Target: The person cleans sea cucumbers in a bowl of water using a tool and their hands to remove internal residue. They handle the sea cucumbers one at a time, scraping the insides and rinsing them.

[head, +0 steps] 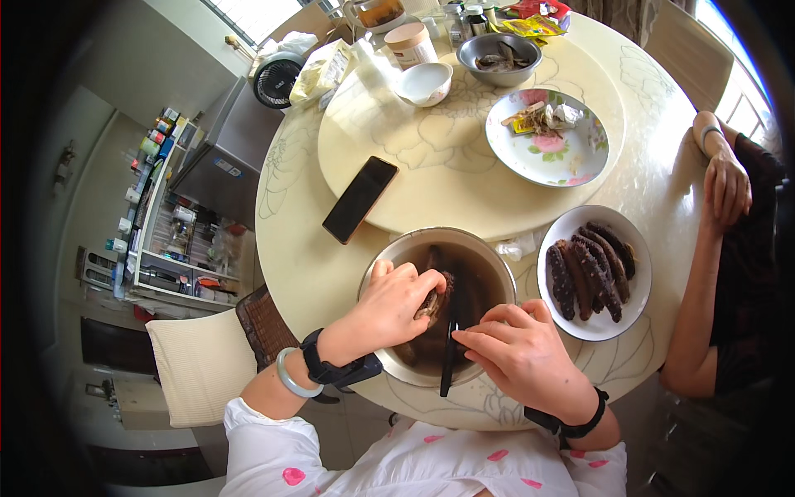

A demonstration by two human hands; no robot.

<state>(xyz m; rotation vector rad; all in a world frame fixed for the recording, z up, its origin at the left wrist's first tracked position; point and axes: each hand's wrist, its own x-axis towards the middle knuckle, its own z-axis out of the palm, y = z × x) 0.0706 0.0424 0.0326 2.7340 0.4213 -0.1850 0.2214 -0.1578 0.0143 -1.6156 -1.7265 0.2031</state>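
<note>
Over a round white-rimmed basin (506,273) of murky brown liquid, my left hand (397,298) grips a dark, bumpy sea cucumber (435,302), its pale underside partly showing. My right hand (515,351) pinches a slim black-handled tool (447,366), probably a small knife, above the basin's near right side. More dark pieces lie in the liquid, blurred by it. Right of the basin, a white bowl (643,298) holds several dark sea cucumbers (596,267) lying side by side.
A smartphone (360,199) lies beyond the basin on the left. A floral plate (503,149) with scraps, a metal bowl (497,77) and a small white bowl (425,84) stand on the raised turntable (435,149). Another person's arms (702,292) are at the table's right edge.
</note>
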